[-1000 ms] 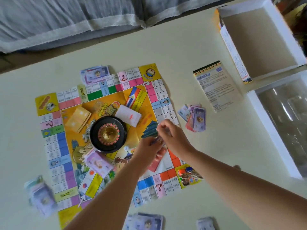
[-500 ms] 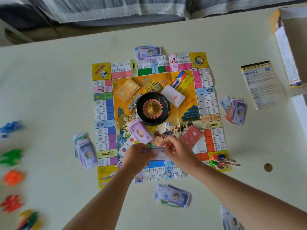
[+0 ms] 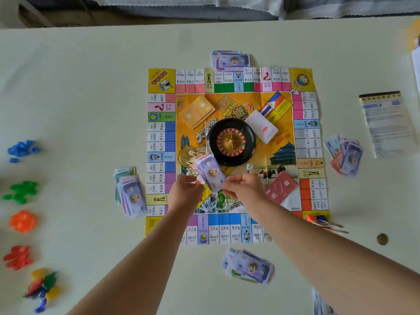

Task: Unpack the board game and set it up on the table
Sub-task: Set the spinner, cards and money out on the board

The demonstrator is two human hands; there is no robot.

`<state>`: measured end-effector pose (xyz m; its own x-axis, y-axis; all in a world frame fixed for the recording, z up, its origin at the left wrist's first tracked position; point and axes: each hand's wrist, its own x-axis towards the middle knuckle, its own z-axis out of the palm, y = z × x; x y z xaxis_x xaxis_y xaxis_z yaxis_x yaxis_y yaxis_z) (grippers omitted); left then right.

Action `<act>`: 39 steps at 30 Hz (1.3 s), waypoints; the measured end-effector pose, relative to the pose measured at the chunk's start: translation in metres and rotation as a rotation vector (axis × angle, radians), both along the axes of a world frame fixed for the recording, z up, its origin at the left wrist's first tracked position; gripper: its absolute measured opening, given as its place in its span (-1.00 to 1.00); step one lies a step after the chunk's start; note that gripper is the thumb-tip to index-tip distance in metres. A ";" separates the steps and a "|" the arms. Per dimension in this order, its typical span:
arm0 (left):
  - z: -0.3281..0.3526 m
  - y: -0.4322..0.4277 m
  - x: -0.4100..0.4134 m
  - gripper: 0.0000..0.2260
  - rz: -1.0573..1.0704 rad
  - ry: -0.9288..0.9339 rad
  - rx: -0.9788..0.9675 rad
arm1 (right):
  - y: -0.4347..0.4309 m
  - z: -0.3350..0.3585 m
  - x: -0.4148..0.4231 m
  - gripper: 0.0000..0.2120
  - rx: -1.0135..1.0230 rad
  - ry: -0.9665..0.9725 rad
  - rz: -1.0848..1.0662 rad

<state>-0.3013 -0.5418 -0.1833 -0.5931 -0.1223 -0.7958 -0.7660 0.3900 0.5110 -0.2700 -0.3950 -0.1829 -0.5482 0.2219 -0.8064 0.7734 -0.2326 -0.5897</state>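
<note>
The square game board (image 3: 309, 142) lies flat in the middle of the table. A black roulette wheel (image 3: 230, 142) sits at its centre, with yellow cards (image 3: 196, 111), white cards (image 3: 261, 129) and red cards (image 3: 281, 186) around it. A dice (image 3: 249, 167) lies just below the wheel. A stack of purple banknotes (image 3: 210, 172) sits near the wheel's lower left. My left hand (image 3: 186, 190) holds its left edge and my right hand (image 3: 243, 188) pinches its near right corner.
Banknote piles lie on the table on each side of the board: far (image 3: 230, 60), left (image 3: 130, 193), right (image 3: 345, 155), near (image 3: 250, 266). Heaps of blue (image 3: 22, 150), green (image 3: 21, 192), orange (image 3: 22, 221) and red (image 3: 18, 256) plastic pieces line the left. A rules leaflet (image 3: 386, 123) lies at the right.
The view has swung left, taking the boxes out of frame and showing the plastic pieces. Both hands moved from the board's near right part to the banknote stack by the wheel.
</note>
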 end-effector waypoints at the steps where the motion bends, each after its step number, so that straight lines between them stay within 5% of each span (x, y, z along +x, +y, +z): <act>1: -0.003 0.002 -0.001 -0.67 -0.005 -0.025 0.011 | -0.003 -0.005 -0.002 -0.86 0.043 -0.015 0.010; 10: -0.017 0.011 -0.002 -0.71 -0.006 -0.064 0.041 | -0.006 -0.027 -0.002 -0.84 0.709 0.129 0.386; 21: -0.009 0.020 -0.001 -0.66 0.036 -0.040 0.080 | -0.005 -0.033 -0.001 -0.63 0.584 0.226 0.671; 25: 0.001 0.018 0.010 -0.61 -0.013 0.009 0.014 | 0.003 -0.028 0.006 -0.73 0.584 0.278 0.672; 28: 0.009 0.013 0.033 -0.75 0.017 0.042 -0.005 | 0.012 -0.017 0.020 -0.84 0.553 0.300 0.690; 39: -0.003 0.021 0.182 -0.87 -0.179 -0.142 0.011 | 0.037 -0.006 0.138 -0.88 0.483 0.165 0.832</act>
